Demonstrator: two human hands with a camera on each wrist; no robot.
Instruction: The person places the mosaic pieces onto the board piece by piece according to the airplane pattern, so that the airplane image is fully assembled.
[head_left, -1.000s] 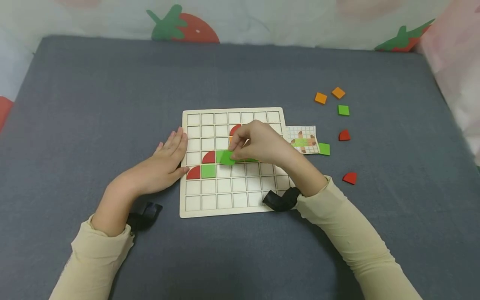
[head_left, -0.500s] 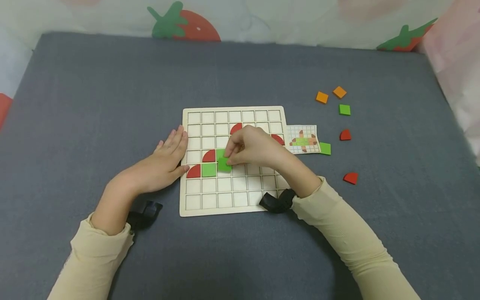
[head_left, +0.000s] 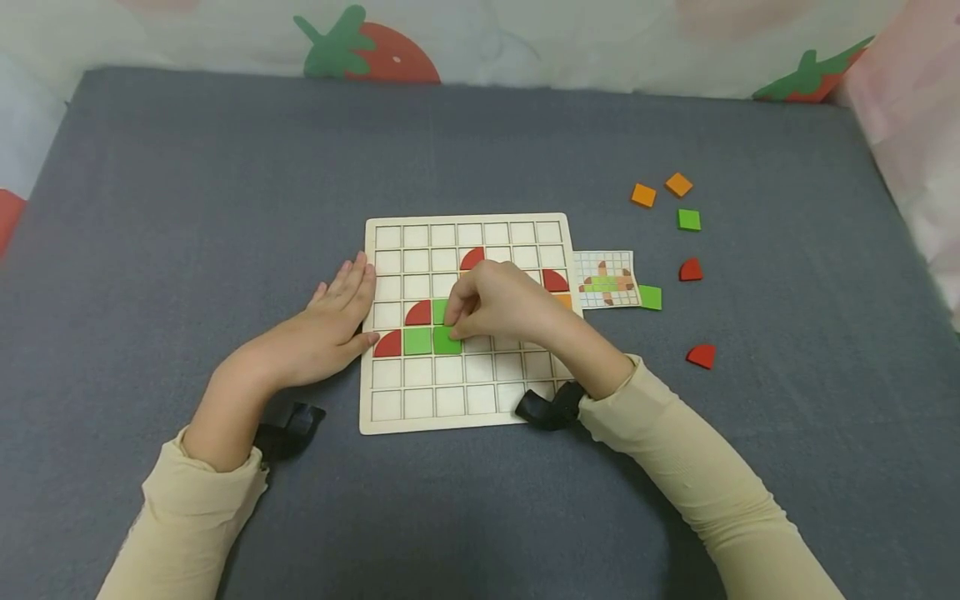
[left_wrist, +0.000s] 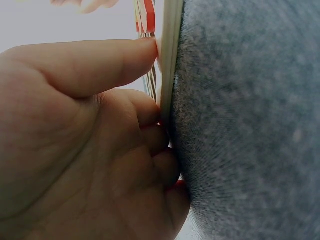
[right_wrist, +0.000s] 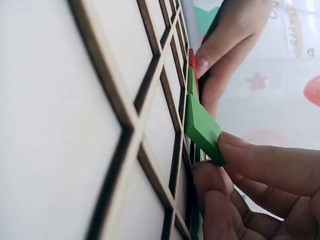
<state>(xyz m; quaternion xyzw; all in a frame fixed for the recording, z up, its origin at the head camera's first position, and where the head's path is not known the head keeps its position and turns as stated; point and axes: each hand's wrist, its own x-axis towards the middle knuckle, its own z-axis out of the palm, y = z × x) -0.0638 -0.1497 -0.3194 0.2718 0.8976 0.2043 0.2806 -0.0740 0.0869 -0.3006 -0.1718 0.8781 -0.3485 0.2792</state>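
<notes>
A wooden grid board (head_left: 450, 404) lies on the grey cloth with red quarter-round and green square tiles in some cells. My right hand (head_left: 504, 302) pinches a green square tile (head_left: 446, 341) between thumb and fingers, over the cell right of another green tile (head_left: 417, 341). In the right wrist view this pinched tile (right_wrist: 204, 127) is tilted, one edge down at the grid and the other raised. My left hand (head_left: 322, 329) rests flat against the board's left edge, fingers straight, thumb at the rim. Tiles beneath my right hand are partly hidden.
A printed pattern card (head_left: 606, 280) adjoins the board's right edge, touching a green tile (head_left: 651, 297). Farther right lie orange squares (head_left: 643, 196), a green square (head_left: 688, 220) and red quarter-rounds (head_left: 701, 357). A strawberry-print cloth (head_left: 570, 42) hangs behind the table.
My right hand has moved slightly left and toward me, bringing the green tile from the row above down to the cell beside the other green tile. My left hand has stayed put.
</notes>
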